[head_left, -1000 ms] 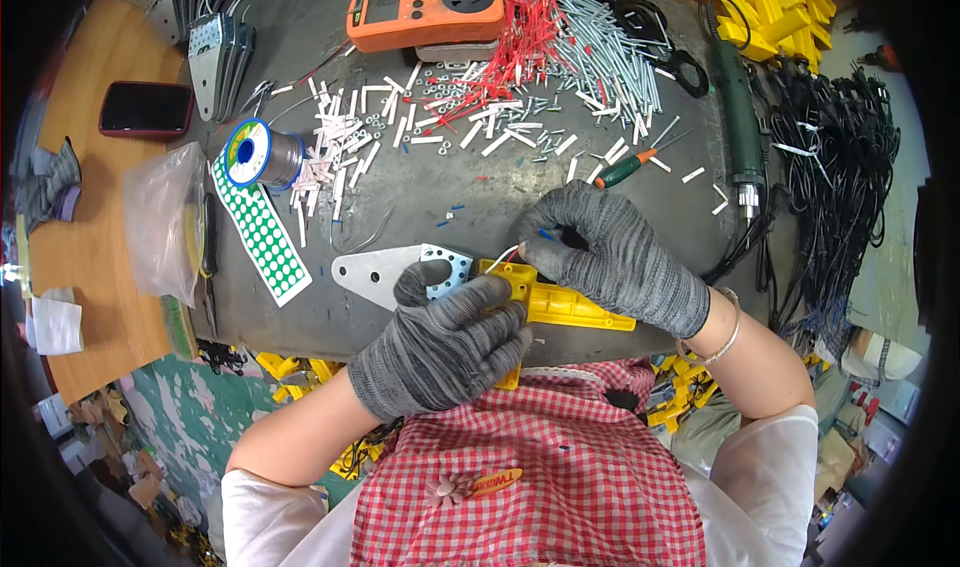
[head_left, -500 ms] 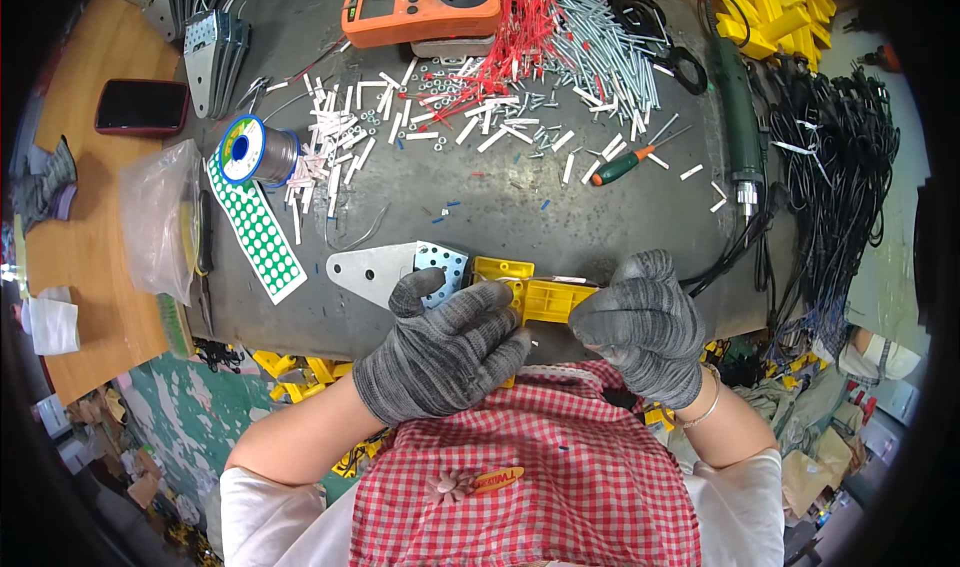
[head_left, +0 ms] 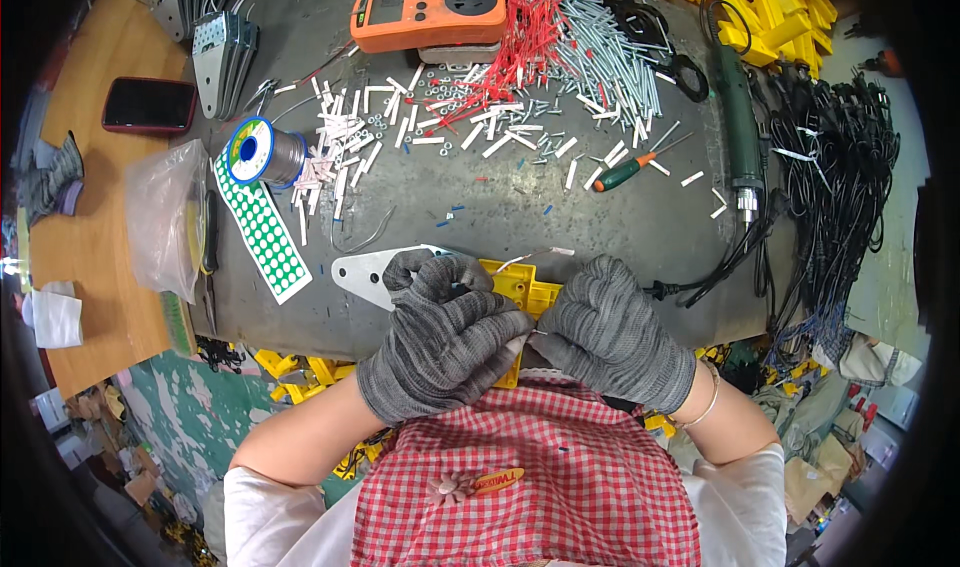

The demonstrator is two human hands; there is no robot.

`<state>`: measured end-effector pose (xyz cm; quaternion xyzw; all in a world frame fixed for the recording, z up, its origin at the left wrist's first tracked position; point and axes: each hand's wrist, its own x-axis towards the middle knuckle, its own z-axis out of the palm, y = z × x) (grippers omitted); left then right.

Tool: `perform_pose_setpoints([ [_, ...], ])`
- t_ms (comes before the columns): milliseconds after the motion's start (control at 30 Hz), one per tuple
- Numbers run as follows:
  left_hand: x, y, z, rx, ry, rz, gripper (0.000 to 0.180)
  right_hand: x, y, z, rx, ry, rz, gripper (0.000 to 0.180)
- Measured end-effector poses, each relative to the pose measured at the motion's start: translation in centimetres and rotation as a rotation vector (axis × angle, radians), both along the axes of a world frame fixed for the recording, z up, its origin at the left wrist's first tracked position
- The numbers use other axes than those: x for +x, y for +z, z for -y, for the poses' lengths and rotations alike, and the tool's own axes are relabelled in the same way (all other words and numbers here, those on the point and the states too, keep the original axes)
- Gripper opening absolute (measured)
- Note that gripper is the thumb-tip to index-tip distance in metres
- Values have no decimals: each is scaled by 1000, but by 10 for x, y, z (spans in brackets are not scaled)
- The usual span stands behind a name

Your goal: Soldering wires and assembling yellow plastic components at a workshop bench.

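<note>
— Head view: where's the yellow plastic part (head_left: pixel 520 285)?

— Lower centre of the frame, at the bench edge. The left hand (head_left: pixel 440 342) is wrapped tight around it; the right hand (head_left: pixel 610 329) pinches a thin wire end (head_left: pixel 537 332) against it.

— Nearby?

— A metal plate (head_left: pixel 362 270) just left; an orange meter (head_left: pixel 428 11) at the top.

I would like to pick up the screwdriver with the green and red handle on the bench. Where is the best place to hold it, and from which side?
Probably grip the screwdriver by its thick green and red handle, coming from above. It lies flat on the grey bench, its thin shaft pointing up-right among loose white sleeves; the handle gives the fingers more to close around.
</note>
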<state>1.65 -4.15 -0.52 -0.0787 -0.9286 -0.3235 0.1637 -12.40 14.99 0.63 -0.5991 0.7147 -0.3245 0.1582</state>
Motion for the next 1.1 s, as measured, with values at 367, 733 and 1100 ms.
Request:
perform_pose_setpoints([
  [367,-11,12,0,141,15,-21,26,1,-5,0,-143,-162,79,23],
  [733,-10,18,3,189,103,100,23,1,3,6,-134,-174,49,20],
  [1100,-12,19,2,175,83,109,26,2,4,7,-144,-178,19,22],
])
